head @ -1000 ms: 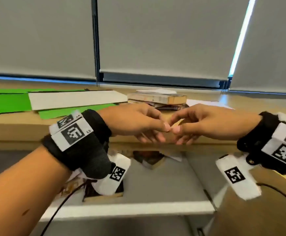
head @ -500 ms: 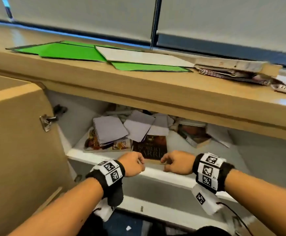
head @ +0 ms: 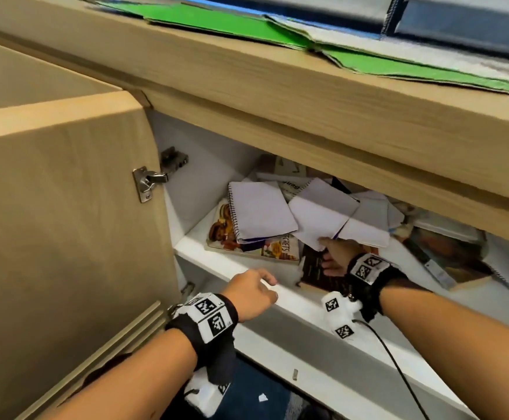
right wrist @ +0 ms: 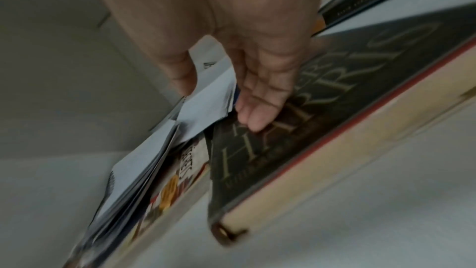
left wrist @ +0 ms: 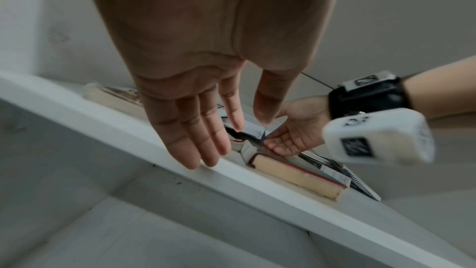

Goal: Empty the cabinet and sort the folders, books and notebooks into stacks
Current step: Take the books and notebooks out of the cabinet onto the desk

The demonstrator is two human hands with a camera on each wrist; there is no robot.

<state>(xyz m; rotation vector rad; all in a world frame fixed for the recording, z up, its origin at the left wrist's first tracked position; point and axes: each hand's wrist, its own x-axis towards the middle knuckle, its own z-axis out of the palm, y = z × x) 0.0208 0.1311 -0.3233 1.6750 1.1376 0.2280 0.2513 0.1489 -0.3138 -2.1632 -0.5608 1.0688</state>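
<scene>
The cabinet shelf (head: 200,251) carries a loose heap. A white spiral notebook (head: 323,216) lies half on a dark hardback book (head: 315,272). My right hand (head: 330,253) is inside the cabinet at that notebook's near corner. In the right wrist view the notebook (right wrist: 206,103) corner sits between thumb and straight fingers (right wrist: 255,113), which rest on the dark book (right wrist: 322,133). My left hand (head: 256,291) hovers at the shelf's front edge, fingers (left wrist: 206,142) straight and empty. Another spiral notebook (head: 259,210) lies on a colourful cookbook (head: 279,248).
The open cabinet door (head: 65,222) stands close on the left, with its hinge (head: 153,180). More books (head: 450,256) lie at the shelf's right. Green folders (head: 217,21) and white sheets lie on the wooden top above. The top's thick front edge (head: 338,122) overhangs the shelf.
My view dropped from the top to the shelf. The hands, fingertips together a second ago, then curled at the shelf edge, have parted; the right one reached in to the notebook and the left opened.
</scene>
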